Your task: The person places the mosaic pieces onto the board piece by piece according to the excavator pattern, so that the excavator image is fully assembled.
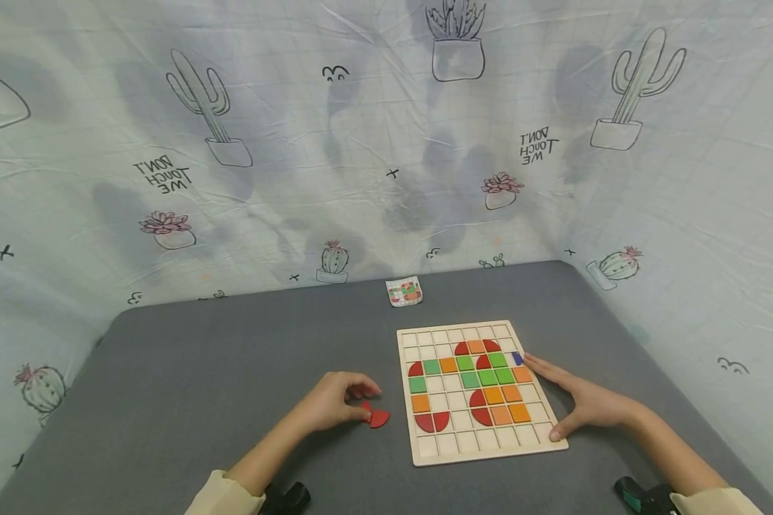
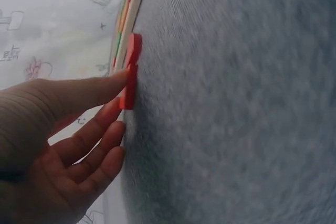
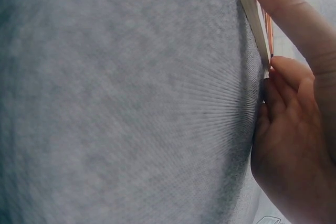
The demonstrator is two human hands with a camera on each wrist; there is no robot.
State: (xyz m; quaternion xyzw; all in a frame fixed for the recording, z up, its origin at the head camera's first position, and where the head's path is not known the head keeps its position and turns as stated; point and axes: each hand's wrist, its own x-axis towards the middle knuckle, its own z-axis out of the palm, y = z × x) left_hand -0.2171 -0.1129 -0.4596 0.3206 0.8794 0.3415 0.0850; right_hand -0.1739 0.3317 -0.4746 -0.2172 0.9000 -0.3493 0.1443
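Observation:
My left hand [image 1: 335, 402] is left of the wooden grid board and pinches a small red piece [image 2: 129, 95] between thumb and forefinger, down at the table surface. Right beside it lies another red quarter-circle piece [image 1: 379, 418]. The board [image 1: 464, 457] carries red, orange and green pieces in its squares, plus a blue piece [image 1: 518, 358] near the right edge. My right hand [image 1: 592, 402] rests along the board's right side, its thumb on the near corner and its outstretched fingers at the edge by the blue piece. In the right wrist view, that thumb lies over the board's rim.
A small printed card [image 1: 404, 292] with a coloured grid pattern lies beyond the board, near the back of the grey table [image 1: 232, 357]. A cactus-print cloth [image 1: 283, 143] hangs behind the table and along its sides.

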